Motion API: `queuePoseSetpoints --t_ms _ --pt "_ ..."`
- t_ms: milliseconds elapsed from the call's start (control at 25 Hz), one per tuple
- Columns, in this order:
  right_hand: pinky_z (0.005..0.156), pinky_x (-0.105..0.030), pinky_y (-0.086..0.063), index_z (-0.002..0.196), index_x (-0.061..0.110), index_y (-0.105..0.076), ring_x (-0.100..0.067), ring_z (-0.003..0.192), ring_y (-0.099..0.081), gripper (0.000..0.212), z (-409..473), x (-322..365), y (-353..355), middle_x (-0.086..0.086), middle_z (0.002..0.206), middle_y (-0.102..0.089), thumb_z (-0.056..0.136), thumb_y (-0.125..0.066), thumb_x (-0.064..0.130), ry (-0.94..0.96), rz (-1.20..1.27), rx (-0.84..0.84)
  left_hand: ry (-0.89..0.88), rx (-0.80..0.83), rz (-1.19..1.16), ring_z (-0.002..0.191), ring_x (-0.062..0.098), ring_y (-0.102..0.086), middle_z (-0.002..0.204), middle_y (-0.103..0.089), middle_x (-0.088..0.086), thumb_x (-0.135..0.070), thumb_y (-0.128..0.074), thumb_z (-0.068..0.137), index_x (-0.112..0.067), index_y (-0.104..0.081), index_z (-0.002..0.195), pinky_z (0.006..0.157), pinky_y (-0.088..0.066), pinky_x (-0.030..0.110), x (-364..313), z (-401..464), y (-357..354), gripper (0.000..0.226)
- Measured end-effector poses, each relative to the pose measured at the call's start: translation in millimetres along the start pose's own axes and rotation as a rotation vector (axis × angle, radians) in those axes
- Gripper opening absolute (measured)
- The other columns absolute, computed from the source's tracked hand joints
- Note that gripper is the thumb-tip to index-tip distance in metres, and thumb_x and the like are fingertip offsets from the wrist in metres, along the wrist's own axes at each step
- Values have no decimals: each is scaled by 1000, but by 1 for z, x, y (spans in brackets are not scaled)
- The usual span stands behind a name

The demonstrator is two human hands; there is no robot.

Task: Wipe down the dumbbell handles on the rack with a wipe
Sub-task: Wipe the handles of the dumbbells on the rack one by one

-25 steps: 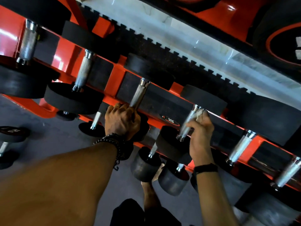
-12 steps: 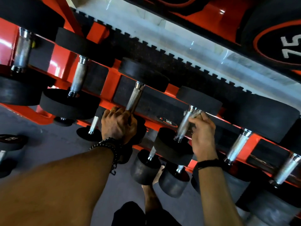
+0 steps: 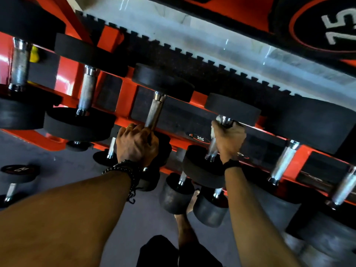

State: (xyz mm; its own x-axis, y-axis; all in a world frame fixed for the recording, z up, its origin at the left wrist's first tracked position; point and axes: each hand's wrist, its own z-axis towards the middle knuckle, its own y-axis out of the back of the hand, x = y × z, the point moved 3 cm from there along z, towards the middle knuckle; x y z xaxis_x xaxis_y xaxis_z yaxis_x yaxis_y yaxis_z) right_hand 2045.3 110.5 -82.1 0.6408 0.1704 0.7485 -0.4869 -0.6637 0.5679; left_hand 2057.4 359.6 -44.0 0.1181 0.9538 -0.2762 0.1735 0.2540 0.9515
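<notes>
Left hand: the left hand (image 3: 136,144) reaches forward with a straight arm and its fingers are curled around the lower end of a knurled dumbbell handle (image 3: 155,112).
Left wrist: dark bead bracelets (image 3: 128,168) sit on it, and a ring (image 3: 128,127) is on one finger.
Right hand: the right hand (image 3: 229,141) grips the upper end of the next dumbbell handle (image 3: 212,148), close under the far black head (image 3: 233,109).
Wipe: a whitish wipe (image 3: 213,130) is pressed between the right palm and this handle; only a small edge shows.
Rack: the orange rack (image 3: 127,93) runs from upper left down to the right.
Top row: six steel handles are visible, with the two gripped ones in the middle.
Lower row: smaller dumbbells lie there; four short handles show, and one head is marked 30 (image 3: 201,139).
Floor: one dumbbell (image 3: 19,173) stands on the grey floor at the left, apart from the rack.
Background: a black plate marked 75 (image 3: 341,26) is at the upper right.
Below: the person's bare foot (image 3: 192,204) stands near the lower row.
</notes>
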Motion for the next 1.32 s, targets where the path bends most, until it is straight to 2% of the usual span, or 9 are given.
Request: queuePoseSetpoints --t_ms 120,320,520,720,840,960,1120,1240,1320 --pt "59 -31 -53 81 13 -70 -20 62 -67 39 -13 -4 9 -3 73 -73 83 -66 52 221 -244 -272 4 -11 -15 66 35 -57 64 -61 11 -31 -46 81 -7 -63 63 64 -48 40 -1 -1 2 34" --pt "59 -36 -49 82 3 -74 -30 62 -64 35 -23 -6 2 -18 72 -71 93 -52 27 190 -82 -364 16 13 1 68 35 -57 66 -61 10 -32 -46 82 -9 -63 64 65 -47 41 3 1 -4 34" --pt "68 -38 -57 82 -6 -71 -21 73 -66 10 15 -10 11 -23 88 -72 78 -62 -3 -194 181 -248 27 33 5 71 35 -58 69 -63 9 -34 -45 81 -10 -66 68 70 -48 42 2 2 -4 35" --pt "54 -25 -48 89 -2 -60 -15 62 -59 19 -6 12 -11 -11 81 -65 70 -61 0 -255 218 -62 28 51 5 71 35 -58 69 -64 9 -35 -44 80 -9 -67 68 71 -47 42 3 2 -2 36" --pt "66 -23 -55 119 -5 -54 -20 79 -66 53 5 4 -12 -11 102 -66 71 -74 -6 -454 455 156 17 45 16 71 35 -58 70 -65 9 -34 -45 80 -9 -68 68 71 -47 41 2 3 -5 36" --pt "71 -21 -51 115 -2 -54 -18 89 -63 48 -17 10 -6 -9 103 -64 74 -79 4 -308 272 62 18 62 29 73 35 -58 71 -65 9 -34 -45 81 -9 -68 70 72 -46 41 4 2 -4 36" --pt "72 -25 -53 114 -2 -58 -16 81 -65 46 2 3 -3 -7 94 -66 73 -78 0 -406 478 199 0 18 25 68 36 -59 67 -63 10 -31 -51 79 -10 -65 65 67 -48 41 3 1 -4 29" --pt "79 -27 -53 111 6 -58 -18 91 -64 49 -32 -11 2 -5 101 -67 74 -81 27 -235 153 190 -12 19 7 66 36 -57 65 -61 11 -31 -49 79 -9 -60 60 64 -47 42 1 2 -3 30" --pt "73 -25 -53 102 12 -62 -17 86 -65 35 -39 -17 5 -4 96 -68 77 -80 28 -161 66 185 -28 -11 -4 65 36 -57 64 -60 11 -31 -48 79 -9 -59 60 63 -47 41 2 0 -2 31"
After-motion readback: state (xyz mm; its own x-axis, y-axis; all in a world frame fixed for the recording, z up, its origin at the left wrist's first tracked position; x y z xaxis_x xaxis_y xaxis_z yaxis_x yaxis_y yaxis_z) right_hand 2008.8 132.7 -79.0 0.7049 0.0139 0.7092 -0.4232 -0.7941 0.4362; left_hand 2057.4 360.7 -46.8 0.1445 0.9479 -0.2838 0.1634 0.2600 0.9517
